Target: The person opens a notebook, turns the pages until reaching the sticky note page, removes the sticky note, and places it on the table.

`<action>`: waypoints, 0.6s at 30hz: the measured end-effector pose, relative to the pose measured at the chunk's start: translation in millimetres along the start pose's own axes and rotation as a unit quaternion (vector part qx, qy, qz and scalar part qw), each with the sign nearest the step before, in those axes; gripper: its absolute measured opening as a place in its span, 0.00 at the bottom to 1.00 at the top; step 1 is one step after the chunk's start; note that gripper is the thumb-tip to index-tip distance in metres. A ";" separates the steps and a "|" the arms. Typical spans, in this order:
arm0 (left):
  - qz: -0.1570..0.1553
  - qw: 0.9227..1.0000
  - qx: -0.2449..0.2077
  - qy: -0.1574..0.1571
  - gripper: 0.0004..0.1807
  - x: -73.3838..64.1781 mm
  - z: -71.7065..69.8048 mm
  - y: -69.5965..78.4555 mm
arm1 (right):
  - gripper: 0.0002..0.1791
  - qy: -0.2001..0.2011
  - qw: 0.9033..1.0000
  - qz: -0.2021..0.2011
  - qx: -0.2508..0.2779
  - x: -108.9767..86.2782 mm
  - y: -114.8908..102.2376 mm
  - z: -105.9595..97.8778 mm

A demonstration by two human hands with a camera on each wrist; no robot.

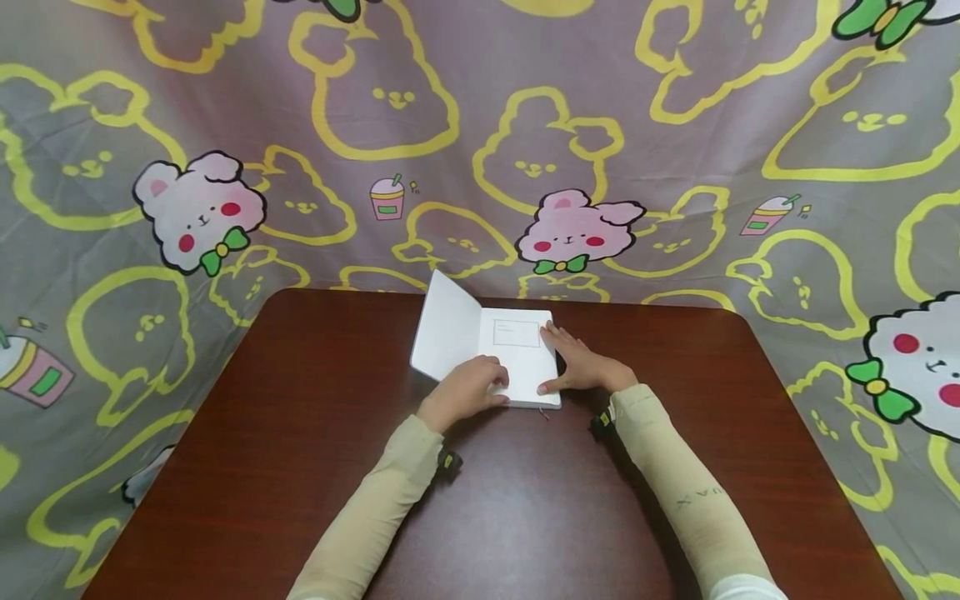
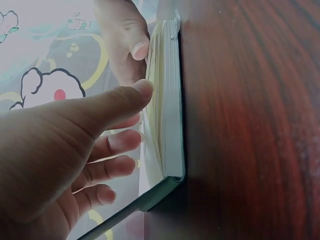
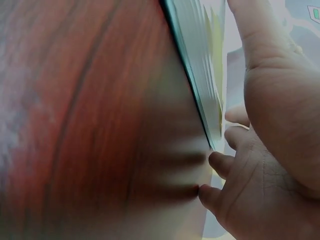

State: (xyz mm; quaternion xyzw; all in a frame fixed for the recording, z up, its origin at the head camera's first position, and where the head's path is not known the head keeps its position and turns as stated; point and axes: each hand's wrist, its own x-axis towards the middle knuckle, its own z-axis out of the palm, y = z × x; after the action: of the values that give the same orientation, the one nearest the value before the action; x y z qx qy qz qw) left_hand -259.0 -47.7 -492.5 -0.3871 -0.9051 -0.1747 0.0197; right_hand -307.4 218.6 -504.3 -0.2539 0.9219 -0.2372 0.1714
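A brown table [image 1: 525, 517] carries an open notebook [image 1: 525, 360] near its far edge, the notebook's left cover [image 1: 446, 325] tilted up. The right hand [image 1: 588, 367] lies along the right edge with fingers spread, thumb at the near corner. The left hand [image 1: 465, 390], partly hiding the near edge, has its fingers loosely bent, thumb against the page edges; whether its other fingertips touch paper is unclear. Print inside the page's small box [image 1: 516, 333] is too tiny to read.

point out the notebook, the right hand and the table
Notebook [image 1: 522, 363]: head view, on its right-hand page.
Right hand [image 1: 585, 367]: head view, on the back of the hand.
Table [image 1: 517, 508]: head view, on its bare top.
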 end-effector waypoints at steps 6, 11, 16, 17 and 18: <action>0.014 1.000 0.016 0.012 0.11 -0.3 -1.1 -0.9 | 0.69 0.019 0.999 -0.012 0.050 -8.2 3.2 -5.8; 0.019 0.999 0.022 0.026 0.12 -2.4 -3.3 -2.2 | 0.70 0.034 0.997 -0.027 0.059 -14.1 11.3 -9.4; 0.026 0.998 0.026 0.042 0.12 -4.8 -5.8 -2.8 | 0.71 0.039 0.997 -0.026 0.062 -18.9 19.4 -12.0; 0.028 0.998 0.026 0.046 0.11 -5.1 -6.0 -3.2 | 0.72 0.039 0.997 -0.026 0.062 -19.5 20.8 -12.1; 0.029 0.998 0.027 0.049 0.11 -5.4 -6.1 -3.6 | 0.72 0.038 0.997 -0.027 0.063 -19.9 22.0 -12.1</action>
State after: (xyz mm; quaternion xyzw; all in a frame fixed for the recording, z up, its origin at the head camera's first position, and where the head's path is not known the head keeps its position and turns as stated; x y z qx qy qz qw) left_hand -258.4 -55.8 -488.8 -0.4040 -0.8957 -0.1678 0.0793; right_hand -305.0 250.4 -501.9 -0.2580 0.9039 -0.3085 0.1457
